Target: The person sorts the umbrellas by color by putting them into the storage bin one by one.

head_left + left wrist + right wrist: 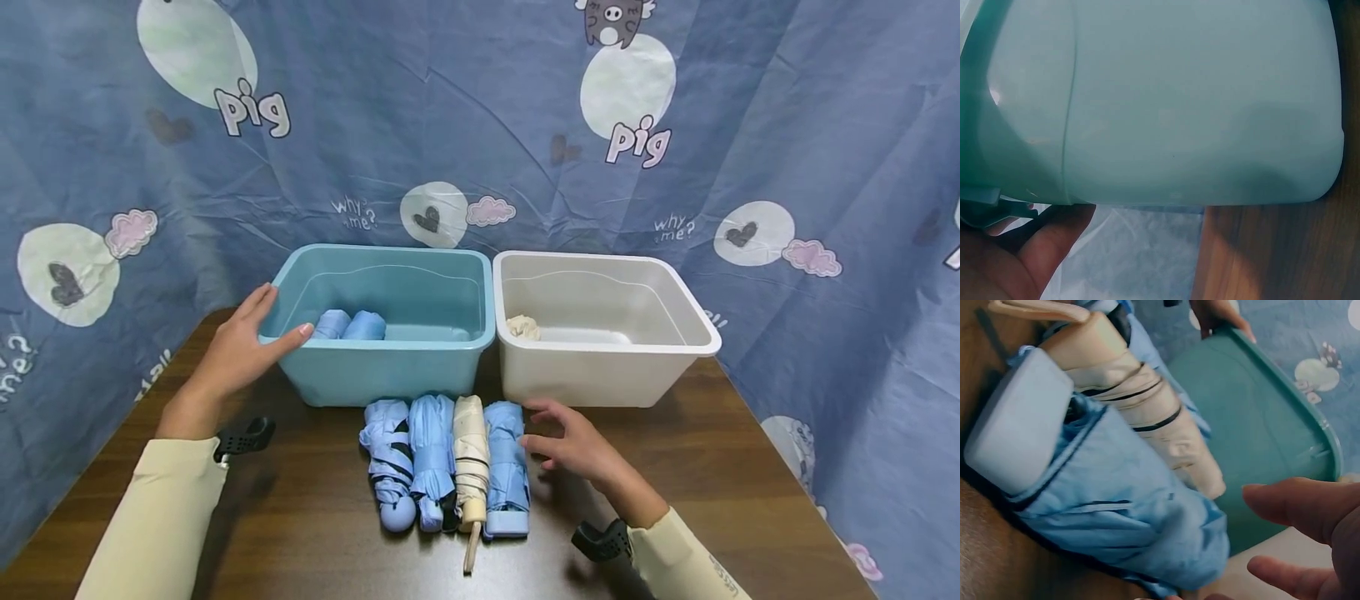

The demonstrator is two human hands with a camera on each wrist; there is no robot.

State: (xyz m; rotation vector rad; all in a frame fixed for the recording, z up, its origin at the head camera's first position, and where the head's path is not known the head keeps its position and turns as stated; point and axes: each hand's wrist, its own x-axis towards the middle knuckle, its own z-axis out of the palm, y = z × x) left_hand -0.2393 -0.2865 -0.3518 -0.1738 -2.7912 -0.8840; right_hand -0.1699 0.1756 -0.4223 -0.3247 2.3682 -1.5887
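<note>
My left hand point(238, 346) rests at the near left corner of a teal bin point(386, 367), its thumb on the front rim and its fingers spread along the left side. The left wrist view shows that bin's wall point(1172, 106) close up. My right hand point(581, 450) hovers with parted fingers at the right side of a blue folded umbrella point(507, 458), the rightmost in a row. Left of it lie a cream folded umbrella point(471, 454), a second blue one point(432, 450) and a periwinkle one with a round handle point(392, 467). The right hand holds nothing.
A white bin point(592, 375) stands right of the teal one, with a cream bundle point(522, 327) inside. Two blue rolled bundles point(364, 326) lie in the teal bin. Both bins stand on a wooden table point(322, 533) before a blue printed cloth point(480, 125).
</note>
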